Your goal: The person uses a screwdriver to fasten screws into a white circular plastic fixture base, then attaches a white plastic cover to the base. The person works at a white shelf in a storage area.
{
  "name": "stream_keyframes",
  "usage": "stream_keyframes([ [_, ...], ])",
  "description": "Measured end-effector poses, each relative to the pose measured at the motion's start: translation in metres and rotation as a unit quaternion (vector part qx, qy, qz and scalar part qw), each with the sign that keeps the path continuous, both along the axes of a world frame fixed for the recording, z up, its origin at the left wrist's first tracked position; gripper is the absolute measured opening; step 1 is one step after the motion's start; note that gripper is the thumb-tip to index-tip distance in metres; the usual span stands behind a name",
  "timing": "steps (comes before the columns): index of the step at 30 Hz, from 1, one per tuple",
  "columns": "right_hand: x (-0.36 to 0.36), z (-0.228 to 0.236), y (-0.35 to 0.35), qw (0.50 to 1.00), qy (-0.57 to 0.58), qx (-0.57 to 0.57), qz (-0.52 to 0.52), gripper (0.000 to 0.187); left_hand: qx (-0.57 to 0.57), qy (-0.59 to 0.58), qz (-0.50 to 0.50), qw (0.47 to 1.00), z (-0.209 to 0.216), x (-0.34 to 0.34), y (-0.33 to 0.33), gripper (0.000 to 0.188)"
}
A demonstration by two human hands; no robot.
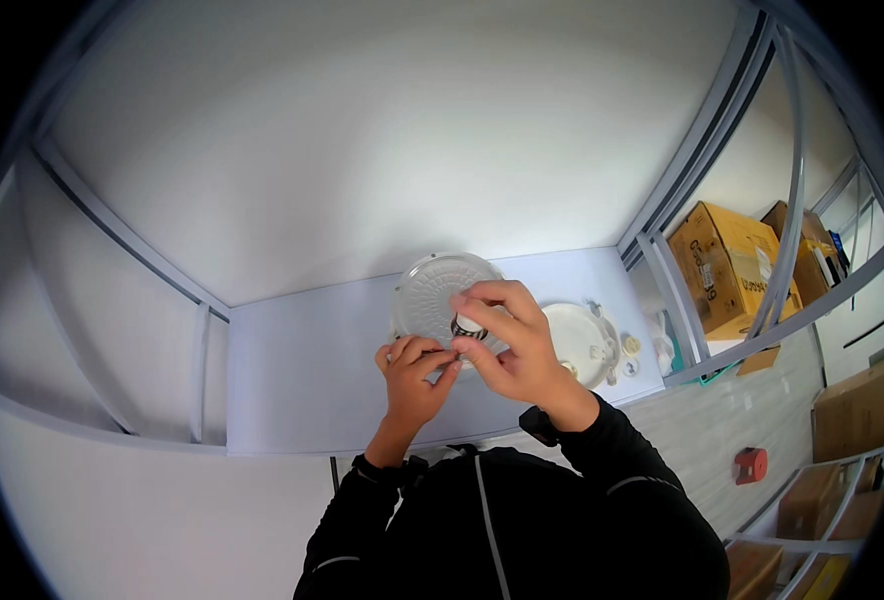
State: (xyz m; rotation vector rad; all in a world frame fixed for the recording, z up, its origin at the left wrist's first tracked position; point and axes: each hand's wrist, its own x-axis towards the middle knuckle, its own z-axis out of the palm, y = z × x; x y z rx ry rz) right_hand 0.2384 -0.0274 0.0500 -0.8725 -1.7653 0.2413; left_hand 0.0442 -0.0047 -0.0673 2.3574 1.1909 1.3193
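The small cylinder [469, 325] is white-topped, perhaps dark-striped below.

A smooth white wall panel [312, 120], softly shadowed near its middle, fills the upper frame behind a pale rectangular desk [302, 380]. Grey metal beams [690, 135] edge both sides; brown cardboard boxes [732, 275] and light-grey floor [682, 450] show at right.

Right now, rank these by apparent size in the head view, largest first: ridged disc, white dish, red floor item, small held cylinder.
1. ridged disc
2. white dish
3. Unsure: red floor item and small held cylinder look similar; the right hand partly covers the latter.
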Motion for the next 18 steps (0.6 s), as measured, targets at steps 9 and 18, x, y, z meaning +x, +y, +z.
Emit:
stream_keyframes([
  [9, -0.004, 0.012, 0.008, 0.998, 0.011, 0.062, 0.026, 0.058, 0.010, -0.002, 0.003, 1.000, -0.005, 0.000, 0.001, 0.010],
  [18, 0.004, 0.003, -0.011, 0.996, -0.063, -0.004, -0.068, 0.070, 0.019, 0.004, -0.013, 1.000, -0.006, -0.001, 0.002, 0.018],
])
